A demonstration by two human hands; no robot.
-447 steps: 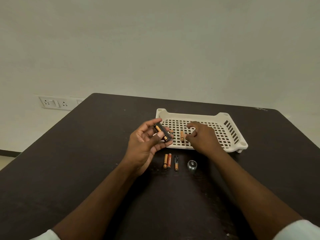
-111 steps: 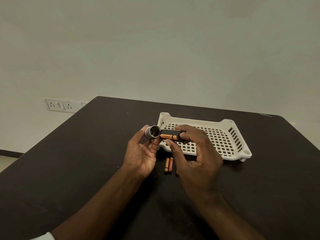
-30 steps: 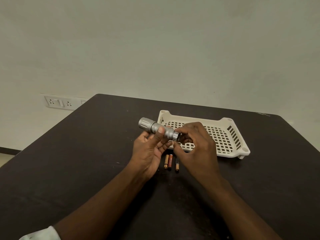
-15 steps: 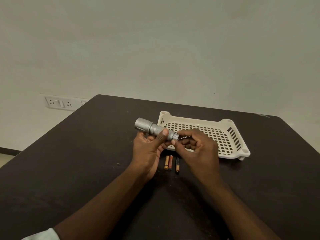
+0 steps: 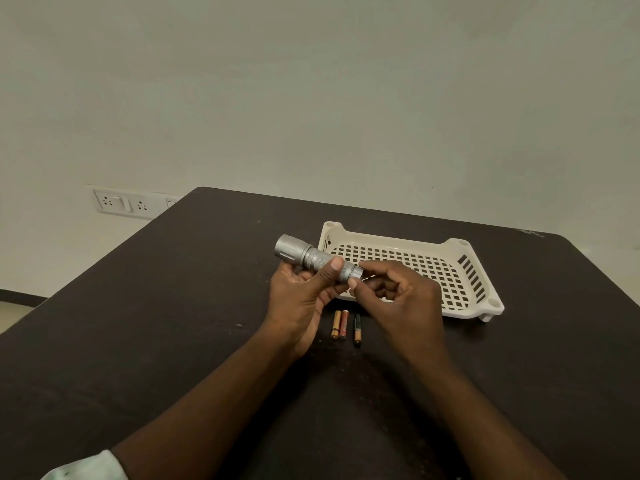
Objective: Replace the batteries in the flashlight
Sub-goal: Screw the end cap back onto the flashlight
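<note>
A silver flashlight (image 5: 308, 257) is held level above the table, its wide head pointing left. My left hand (image 5: 304, 299) grips its knurled body, thumb on top. My right hand (image 5: 398, 299) pinches the tail cap (image 5: 356, 271) at the flashlight's right end with thumb and forefinger. Three small batteries (image 5: 344, 325) lie side by side on the table just below my hands, two orange and one black with an orange end.
A white perforated plastic tray (image 5: 464, 247) stands on the dark table (image 5: 173, 306) just behind my right hand. A wall socket plate (image 5: 121, 202) is on the wall at the left. The table's far and left edges are near.
Earlier my hands held a black battery holder and slid it into the open flashlight body. The tail cap left the table and sits at the flashlight's end. Over the last second my hands barely shifted.
</note>
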